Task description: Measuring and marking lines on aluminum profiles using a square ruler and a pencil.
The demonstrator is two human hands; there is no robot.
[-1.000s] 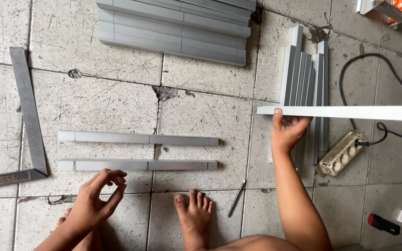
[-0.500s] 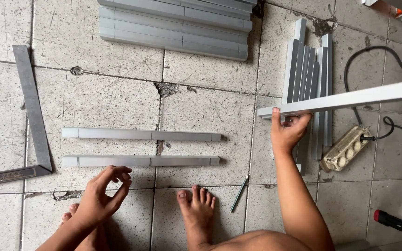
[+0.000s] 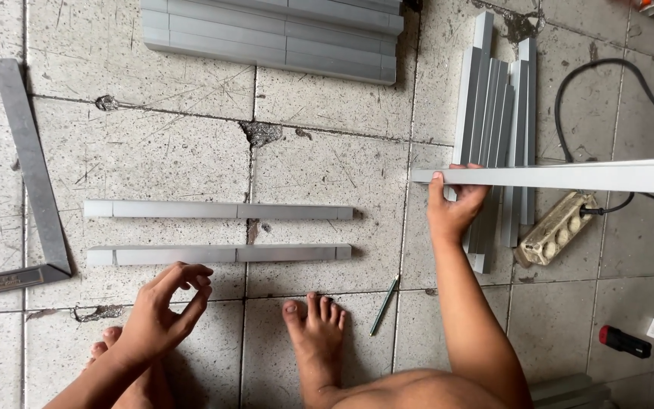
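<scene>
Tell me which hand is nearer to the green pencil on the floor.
Right. The right hand grips the long grey bar up and right of the pencil; the left hand hovers empty, far to its left.

The long grey profile (image 3: 569, 176) held by the right hand (image 3: 452, 208) runs off the right edge, its far end unseen. The stacked panels (image 3: 281, 34) are cut by the top edge. The steel square (image 3: 28, 174) leaves the frame at left.
</scene>
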